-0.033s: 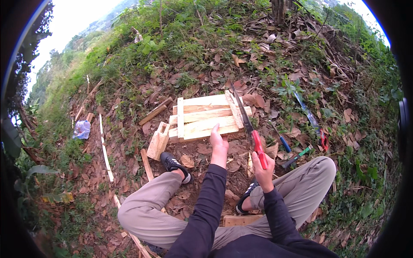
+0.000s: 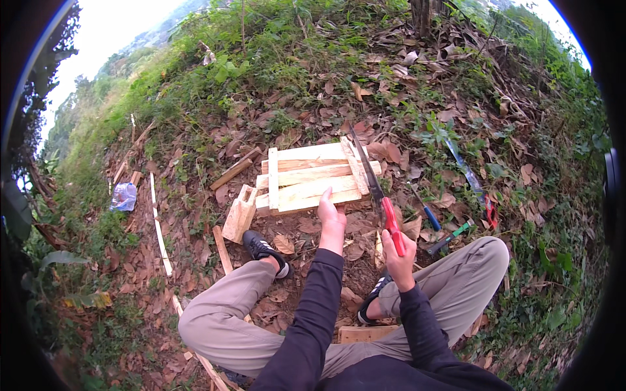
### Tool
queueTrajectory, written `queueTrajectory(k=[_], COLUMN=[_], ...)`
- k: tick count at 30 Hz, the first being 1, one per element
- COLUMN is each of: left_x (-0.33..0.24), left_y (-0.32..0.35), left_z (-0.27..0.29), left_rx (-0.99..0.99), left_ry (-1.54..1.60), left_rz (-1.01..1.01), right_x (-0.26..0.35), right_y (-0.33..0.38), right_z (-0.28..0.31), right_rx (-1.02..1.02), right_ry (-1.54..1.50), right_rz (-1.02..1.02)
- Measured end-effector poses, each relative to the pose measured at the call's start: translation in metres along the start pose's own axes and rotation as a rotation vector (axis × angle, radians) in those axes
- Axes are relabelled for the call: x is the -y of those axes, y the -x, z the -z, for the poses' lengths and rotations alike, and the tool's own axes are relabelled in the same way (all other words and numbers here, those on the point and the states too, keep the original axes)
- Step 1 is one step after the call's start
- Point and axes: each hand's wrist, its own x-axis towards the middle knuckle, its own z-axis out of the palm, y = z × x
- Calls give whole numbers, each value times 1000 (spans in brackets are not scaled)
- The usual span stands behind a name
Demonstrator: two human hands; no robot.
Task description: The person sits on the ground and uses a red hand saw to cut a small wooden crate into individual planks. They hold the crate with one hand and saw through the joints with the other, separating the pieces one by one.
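A small panel of pale wooden slats (image 2: pixel 310 176) lies in front of me, with a narrow crosspiece near each end. My left hand (image 2: pixel 333 220) grips its near edge, thumb on top and fingers hidden underneath. In my right hand (image 2: pixel 400 262) is a hand saw (image 2: pixel 389 218), held by its red handle. The dark blade points away from me along the panel's right end, beside slat tips that stick out past the right crosspiece. Whether the teeth touch the wood I cannot tell.
Left of the panel stands a notched wood block (image 2: pixel 240 215). A blue-handled screwdriver (image 2: pixel 430 216), a green-and-black hammer (image 2: pixel 451 237) and a second saw with a red handle (image 2: pixel 489 214) lie at the right. Loose wood strips (image 2: pixel 160 228) and a clear plastic bag (image 2: pixel 124 196) lie left.
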Motion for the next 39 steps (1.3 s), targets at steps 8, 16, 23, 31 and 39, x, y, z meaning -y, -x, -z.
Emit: queueTrajectory(k=[8,16,23,31,39], left_x=[1,2,0,0,-17], left_y=[-2,-3,0,-7,-47], left_z=[3,4,4,8,11], left_rx=[21,26,7,14,33], left_ry=[19,24,21,-34,-57], left_rz=[-1,-1,4,24,112], right_x=[1,-3,0,10,29], right_y=[0,-2,0,-2,-21], right_z=[1,2,1,0,-9], right_rx=[10,27,5,11,90], right_ry=[-4,13,-19,25,14], right_rz=[8,34,-9,36,20])
